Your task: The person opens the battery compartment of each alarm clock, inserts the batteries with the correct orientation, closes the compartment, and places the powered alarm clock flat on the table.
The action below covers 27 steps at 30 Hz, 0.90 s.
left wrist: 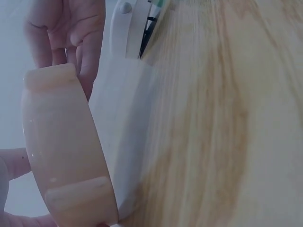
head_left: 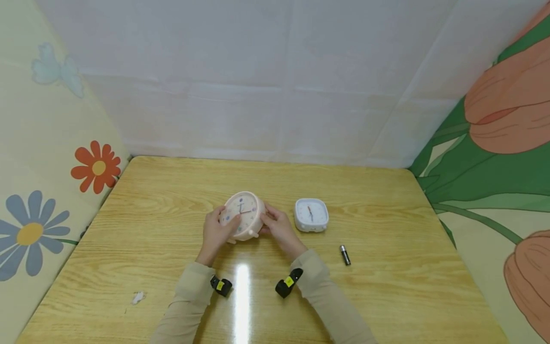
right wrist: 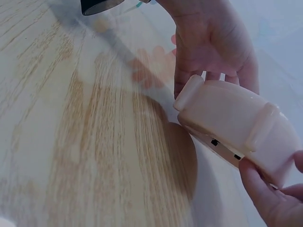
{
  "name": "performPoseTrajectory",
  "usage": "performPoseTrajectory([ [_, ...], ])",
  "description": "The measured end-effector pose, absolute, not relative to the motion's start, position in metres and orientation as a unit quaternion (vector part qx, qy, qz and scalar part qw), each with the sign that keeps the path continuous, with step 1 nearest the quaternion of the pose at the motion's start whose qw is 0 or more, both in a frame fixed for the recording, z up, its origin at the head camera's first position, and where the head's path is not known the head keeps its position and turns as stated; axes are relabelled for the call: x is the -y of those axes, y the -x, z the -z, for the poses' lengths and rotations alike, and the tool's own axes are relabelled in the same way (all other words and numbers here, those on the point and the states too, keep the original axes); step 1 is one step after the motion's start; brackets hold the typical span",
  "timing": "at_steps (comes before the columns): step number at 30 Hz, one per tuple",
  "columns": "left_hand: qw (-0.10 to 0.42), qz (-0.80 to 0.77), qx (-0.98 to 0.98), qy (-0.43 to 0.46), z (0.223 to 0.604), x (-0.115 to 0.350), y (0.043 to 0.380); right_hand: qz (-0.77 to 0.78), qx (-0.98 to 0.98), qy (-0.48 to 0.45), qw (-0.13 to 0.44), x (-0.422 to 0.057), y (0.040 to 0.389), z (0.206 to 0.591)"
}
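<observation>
Both hands hold a round pale pink alarm clock [head_left: 246, 229] above the table, its dial tilted up in the head view. My left hand [head_left: 216, 233] grips the left side, thumb over the front edge. On the other side, my right hand [head_left: 278, 228] grips the rim, with fingers behind it. In the left wrist view, the clock [left wrist: 68, 137] shows its underside with two stubby feet. From the right wrist view, the clock's underside [right wrist: 227, 109] and part of its back with small dark marks are visible. The rest of the back is hidden.
A small white square clock [head_left: 311, 215] stands right of the hands. A dark battery [head_left: 345, 255] lies nearer, further right. A whitish patch [head_left: 138, 297] marks the wooden table [head_left: 172, 181] at front left. Printed cloths hang at both sides.
</observation>
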<state>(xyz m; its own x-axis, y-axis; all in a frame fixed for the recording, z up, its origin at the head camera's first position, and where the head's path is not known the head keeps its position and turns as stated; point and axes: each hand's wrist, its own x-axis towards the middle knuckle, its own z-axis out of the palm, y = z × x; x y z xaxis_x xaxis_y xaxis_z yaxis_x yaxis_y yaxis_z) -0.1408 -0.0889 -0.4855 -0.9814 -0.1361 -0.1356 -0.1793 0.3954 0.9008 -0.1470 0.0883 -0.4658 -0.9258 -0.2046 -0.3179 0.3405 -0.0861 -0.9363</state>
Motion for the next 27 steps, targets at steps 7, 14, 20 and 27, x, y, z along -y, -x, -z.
performPoseTrajectory([
  [7,0.02,-0.536,-0.838,0.098,0.4833,0.0901,0.1394,0.721,-0.666,-0.056,0.182,-0.0885,0.1476,0.4703],
  [14,0.012,-0.533,-0.841,0.098,0.4851,0.0904,0.1393,0.7,-0.688,-0.081,0.175,-0.0904,0.1505,0.4737],
  [20,-0.012,-0.532,-0.842,0.086,0.4862,0.0903,0.1397,0.694,-0.694,-0.098,0.166,-0.0921,0.1512,0.4757],
  [27,-0.026,-0.506,-0.859,0.074,0.4875,0.0885,0.1386,0.696,-0.69,-0.11,0.163,-0.0908,0.1513,0.4762],
])
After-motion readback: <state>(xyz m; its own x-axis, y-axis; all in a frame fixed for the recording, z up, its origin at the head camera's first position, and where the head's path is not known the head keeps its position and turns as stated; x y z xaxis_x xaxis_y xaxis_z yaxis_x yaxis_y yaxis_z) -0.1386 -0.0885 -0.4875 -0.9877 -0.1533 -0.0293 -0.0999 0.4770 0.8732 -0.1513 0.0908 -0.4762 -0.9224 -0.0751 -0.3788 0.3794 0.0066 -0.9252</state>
